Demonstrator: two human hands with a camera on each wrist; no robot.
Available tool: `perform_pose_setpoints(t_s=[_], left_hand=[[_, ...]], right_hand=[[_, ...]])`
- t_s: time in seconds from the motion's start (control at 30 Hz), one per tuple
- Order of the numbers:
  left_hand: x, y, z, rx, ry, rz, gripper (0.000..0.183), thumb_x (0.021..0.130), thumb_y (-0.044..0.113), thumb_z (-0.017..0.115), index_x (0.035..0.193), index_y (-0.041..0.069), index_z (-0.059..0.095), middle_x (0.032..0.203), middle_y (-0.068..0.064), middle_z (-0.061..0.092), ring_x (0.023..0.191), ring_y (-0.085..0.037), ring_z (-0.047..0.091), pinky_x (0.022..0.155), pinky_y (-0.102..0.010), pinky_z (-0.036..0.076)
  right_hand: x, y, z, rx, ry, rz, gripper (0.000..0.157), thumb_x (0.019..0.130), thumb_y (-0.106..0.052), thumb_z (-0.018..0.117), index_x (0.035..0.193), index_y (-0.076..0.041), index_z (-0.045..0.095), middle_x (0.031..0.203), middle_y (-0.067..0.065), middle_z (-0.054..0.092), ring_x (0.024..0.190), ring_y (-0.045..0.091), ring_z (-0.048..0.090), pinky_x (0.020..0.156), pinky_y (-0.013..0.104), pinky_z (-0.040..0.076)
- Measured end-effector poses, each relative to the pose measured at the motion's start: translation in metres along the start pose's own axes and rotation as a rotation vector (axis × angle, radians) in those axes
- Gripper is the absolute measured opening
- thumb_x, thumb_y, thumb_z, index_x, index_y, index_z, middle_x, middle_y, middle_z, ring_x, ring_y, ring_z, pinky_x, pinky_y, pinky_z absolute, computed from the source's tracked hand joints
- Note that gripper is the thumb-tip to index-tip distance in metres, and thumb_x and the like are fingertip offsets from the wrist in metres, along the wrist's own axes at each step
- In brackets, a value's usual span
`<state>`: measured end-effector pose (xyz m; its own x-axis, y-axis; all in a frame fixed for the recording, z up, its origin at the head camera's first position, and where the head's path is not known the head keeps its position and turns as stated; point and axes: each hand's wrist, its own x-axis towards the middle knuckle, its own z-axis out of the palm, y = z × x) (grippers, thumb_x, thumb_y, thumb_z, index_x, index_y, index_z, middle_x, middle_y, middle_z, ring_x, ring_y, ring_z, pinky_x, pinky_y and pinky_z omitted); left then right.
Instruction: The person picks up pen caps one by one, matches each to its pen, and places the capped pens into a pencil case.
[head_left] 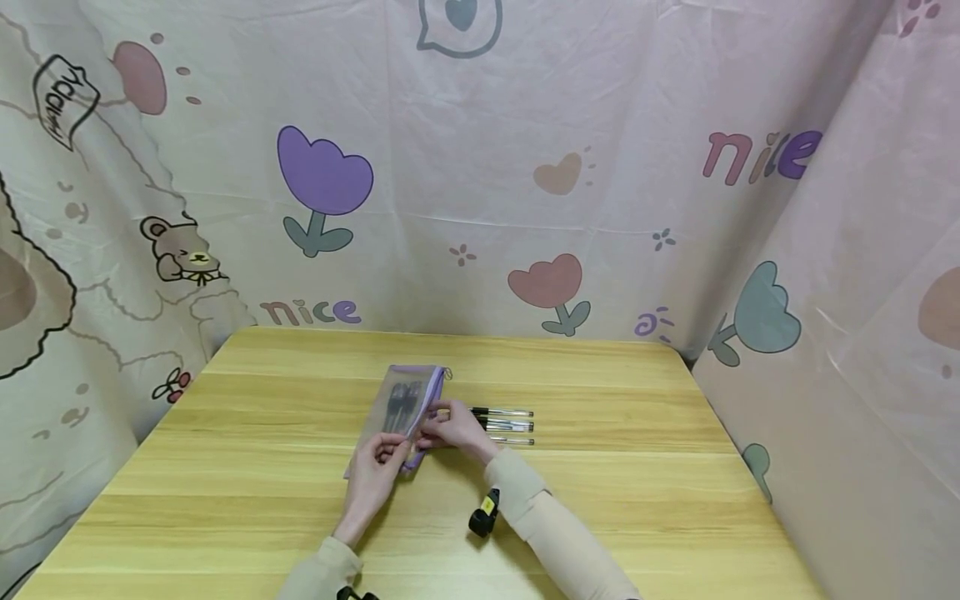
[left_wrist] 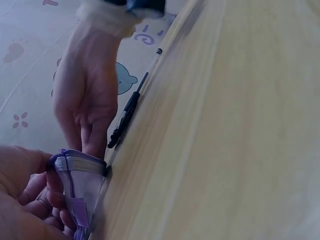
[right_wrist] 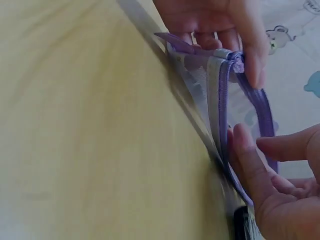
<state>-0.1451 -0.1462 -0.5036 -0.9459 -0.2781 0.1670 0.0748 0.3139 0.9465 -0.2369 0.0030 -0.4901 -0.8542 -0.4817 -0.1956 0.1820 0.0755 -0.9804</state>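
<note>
A see-through mesh pouch with purple zip edging (head_left: 381, 408) lies on the table, dark pens (head_left: 401, 404) showing through its side. My left hand (head_left: 371, 473) pinches the near end of the pouch's edge between thumb and fingers. At its mouth, which gapes in the right wrist view, is my right hand (head_left: 456, 427). The right fingers (right_wrist: 252, 170) reach in between the two purple edges, thumb and finger apart, with nothing visible between them. Several black-capped clear pens (head_left: 513, 426) lie just right of the right hand, partly hidden by it.
The wooden table (head_left: 615, 483) carries the pouch and pens. A black wrist camera with a yellow label (head_left: 486, 510) sits at the right cuff. Patterned cloth (head_left: 465, 167) hangs behind the table and along both sides.
</note>
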Motion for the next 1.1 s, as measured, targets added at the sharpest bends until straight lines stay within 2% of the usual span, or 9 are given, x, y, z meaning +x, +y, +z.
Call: perform_pose_setpoints(t_s=[0.17, 0.23, 0.3, 0.4, 0.47, 0.63, 0.8, 0.97, 1.1], left_hand=[[0.000, 0.000, 0.000, 0.002, -0.009, -0.015, 0.013, 0.091, 0.003, 0.069, 0.101, -0.004, 0.070, 0.084, -0.015, 0.073, 0.065, 0.003, 0.053, 0.063, -0.015, 0.046], [0.000, 0.000, 0.000, 0.000, -0.011, -0.018, 0.013, 0.091, 0.003, 0.069, 0.101, -0.005, 0.070, 0.084, -0.016, 0.072, 0.065, 0.003, 0.053, 0.063, -0.015, 0.046], [0.001, 0.000, 0.000, 0.001, -0.013, -0.020, 0.013, 0.091, 0.003, 0.069, 0.102, -0.005, 0.070, 0.084, -0.016, 0.072, 0.065, 0.003, 0.054, 0.063, -0.015, 0.046], [0.000, 0.000, 0.000, 0.007, -0.017, -0.017, 0.014, 0.092, 0.004, 0.069, 0.102, -0.005, 0.070, 0.085, -0.015, 0.072, 0.066, 0.003, 0.054, 0.064, -0.014, 0.046], [0.000, -0.001, 0.000, 0.006, -0.017, -0.017, 0.014, 0.092, 0.004, 0.069, 0.102, -0.005, 0.070, 0.086, -0.016, 0.073, 0.067, 0.003, 0.054, 0.064, -0.014, 0.046], [0.000, -0.002, -0.001, -0.002, -0.007, -0.025, 0.014, 0.091, 0.004, 0.070, 0.102, -0.004, 0.071, 0.086, -0.016, 0.073, 0.067, 0.003, 0.054, 0.065, -0.014, 0.046], [0.000, -0.001, -0.002, 0.001, -0.019, -0.026, 0.015, 0.092, 0.006, 0.070, 0.103, -0.005, 0.070, 0.087, -0.016, 0.073, 0.068, 0.003, 0.054, 0.065, -0.014, 0.047], [-0.001, -0.001, -0.002, 0.002, -0.031, -0.023, 0.016, 0.092, 0.007, 0.069, 0.103, -0.006, 0.069, 0.087, -0.016, 0.073, 0.068, 0.003, 0.055, 0.064, -0.015, 0.047], [-0.001, -0.001, -0.002, 0.001, -0.032, -0.023, 0.016, 0.092, 0.006, 0.069, 0.103, -0.005, 0.069, 0.087, -0.016, 0.073, 0.067, 0.003, 0.054, 0.064, -0.015, 0.047]], right_hand=[[-0.025, 0.004, -0.017, -0.098, -0.025, -0.150, 0.045, 0.096, 0.001, 0.060, 0.137, 0.013, 0.047, 0.112, 0.037, 0.067, 0.080, 0.024, 0.075, 0.079, 0.034, 0.062], [-0.035, 0.007, -0.027, -0.187, -0.034, -0.230, 0.044, 0.095, -0.001, 0.063, 0.134, 0.014, 0.050, 0.113, 0.036, 0.067, 0.088, 0.029, 0.075, 0.082, 0.031, 0.061], [-0.045, 0.009, -0.038, -0.261, -0.036, -0.289, 0.041, 0.094, -0.003, 0.065, 0.130, 0.014, 0.055, 0.113, 0.033, 0.068, 0.093, 0.029, 0.074, 0.084, 0.027, 0.060], [-0.059, 0.012, -0.055, -0.350, -0.016, -0.346, 0.037, 0.091, -0.005, 0.069, 0.124, 0.012, 0.060, 0.113, 0.030, 0.069, 0.096, 0.022, 0.071, 0.087, 0.021, 0.056], [-0.068, 0.015, -0.067, -0.367, -0.003, -0.362, 0.037, 0.090, -0.005, 0.071, 0.122, 0.011, 0.062, 0.113, 0.030, 0.069, 0.097, 0.022, 0.070, 0.088, 0.020, 0.056], [-0.084, 0.021, -0.091, -0.484, 0.050, -0.397, 0.037, 0.086, -0.005, 0.075, 0.118, 0.009, 0.065, 0.112, 0.028, 0.069, 0.097, 0.035, 0.067, 0.087, 0.028, 0.055], [-0.088, 0.027, -0.109, -0.570, 0.095, -0.382, 0.033, 0.084, -0.012, 0.078, 0.115, 0.000, 0.070, 0.113, 0.017, 0.070, 0.096, 0.024, 0.063, 0.084, 0.023, 0.050], [-0.088, 0.029, -0.114, -0.601, 0.119, -0.359, 0.032, 0.084, -0.010, 0.078, 0.114, -0.002, 0.071, 0.116, 0.014, 0.069, 0.103, 0.026, 0.065, 0.091, 0.026, 0.052], [-0.086, 0.030, -0.112, -0.649, 0.155, -0.340, 0.029, 0.082, -0.011, 0.079, 0.110, -0.006, 0.073, 0.117, 0.010, 0.070, 0.107, 0.026, 0.063, 0.099, 0.039, 0.050]])
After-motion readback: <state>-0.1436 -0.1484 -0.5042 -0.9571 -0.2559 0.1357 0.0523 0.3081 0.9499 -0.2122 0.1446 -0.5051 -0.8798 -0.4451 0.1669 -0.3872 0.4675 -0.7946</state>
